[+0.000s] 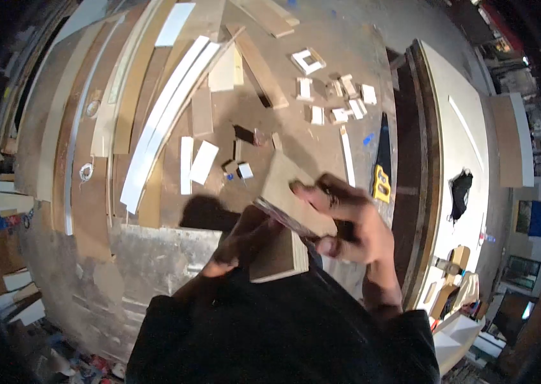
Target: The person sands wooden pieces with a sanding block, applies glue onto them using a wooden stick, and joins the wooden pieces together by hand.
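Close to my body, my right hand (347,221) is closed on a light wooden block (288,192), thumb and fingers pinching its right end. Its lower left edge looks dark and rough. Below it, a second wooden piece (278,259) with a layered edge is tilted against my dark clothing. My left hand (241,240) is in shadow between the two pieces, with its fingers around the lower one. Some of its fingers are hidden behind the wood.
Long boards (174,115) lie across the left of the worktable (136,281). Several small wooden frames and blocks (318,115) sit at the upper right. A yellow-handled saw (381,184) lies at the table's right edge. Another bench (456,147) holds a black cloth (461,194).
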`<act>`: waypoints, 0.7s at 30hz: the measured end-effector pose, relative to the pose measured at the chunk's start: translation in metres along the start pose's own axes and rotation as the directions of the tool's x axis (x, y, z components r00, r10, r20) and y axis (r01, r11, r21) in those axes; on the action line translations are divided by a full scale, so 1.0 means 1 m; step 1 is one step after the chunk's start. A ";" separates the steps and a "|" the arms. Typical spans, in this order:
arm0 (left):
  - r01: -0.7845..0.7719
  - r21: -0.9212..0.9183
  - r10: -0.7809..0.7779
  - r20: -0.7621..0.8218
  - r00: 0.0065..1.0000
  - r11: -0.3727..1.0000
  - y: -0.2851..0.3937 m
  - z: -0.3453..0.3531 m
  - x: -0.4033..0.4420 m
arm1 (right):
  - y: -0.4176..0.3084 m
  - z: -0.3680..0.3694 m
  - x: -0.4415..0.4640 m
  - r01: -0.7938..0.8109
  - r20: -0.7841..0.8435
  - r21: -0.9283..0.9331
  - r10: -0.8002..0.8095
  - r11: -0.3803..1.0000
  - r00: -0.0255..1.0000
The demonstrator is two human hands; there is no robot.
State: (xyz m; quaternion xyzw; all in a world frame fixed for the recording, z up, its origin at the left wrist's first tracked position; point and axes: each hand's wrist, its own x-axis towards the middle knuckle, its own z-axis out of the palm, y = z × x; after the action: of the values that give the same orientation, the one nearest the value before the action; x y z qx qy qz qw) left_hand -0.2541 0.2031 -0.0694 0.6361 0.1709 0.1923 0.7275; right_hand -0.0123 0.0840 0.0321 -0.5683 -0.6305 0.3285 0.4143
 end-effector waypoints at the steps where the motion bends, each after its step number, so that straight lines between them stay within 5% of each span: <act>1: -0.002 -0.008 0.002 0.004 1.000 1.000 0.000 0.001 0.003 | -0.003 0.002 -0.007 -0.023 0.006 -0.015 0.023 1.000 1.000; 8: 0.004 -0.033 -0.003 0.022 1.000 0.999 -0.013 0.011 0.015 | 0.001 0.004 -0.013 0.035 -0.083 0.004 -0.034 0.999 0.996; 11: 0.021 -0.045 -0.021 0.005 1.000 0.999 -0.020 0.007 0.013 | 0.034 -0.004 -0.032 -0.054 -0.106 -0.032 0.050 0.998 0.993; 12: 0.027 -0.044 -0.027 0.002 1.000 0.999 -0.023 0.007 0.011 | 0.032 -0.005 -0.038 -0.252 -0.113 -0.119 0.239 0.960 0.964; 13: 0.041 -0.046 -0.041 0.001 0.999 0.998 -0.029 0.006 0.009 | 0.033 -0.005 -0.042 -0.361 -0.081 0.004 0.361 0.932 0.929; 14: 0.058 -0.041 -0.058 -0.006 0.998 0.997 -0.035 0.008 0.008 | 0.033 -0.005 -0.044 -0.366 -0.080 0.005 0.365 0.931 0.928; 16: 0.082 -0.026 -0.083 -0.023 0.996 0.996 -0.044 0.008 0.006 | 0.036 -0.001 -0.046 -0.170 -0.177 0.009 0.169 0.985 0.970; 21: 0.099 0.025 -0.096 -0.098 0.991 0.995 -0.036 0.008 0.002 | 0.019 0.003 -0.040 -0.040 -0.257 0.011 0.041 0.999 0.966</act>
State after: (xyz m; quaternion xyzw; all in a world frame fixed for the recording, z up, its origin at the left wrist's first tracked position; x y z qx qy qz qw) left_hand -0.2462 0.1931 -0.1039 0.6278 0.2395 0.1844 0.7173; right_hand -0.0061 0.0472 0.0081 -0.6175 -0.5588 0.2624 0.4874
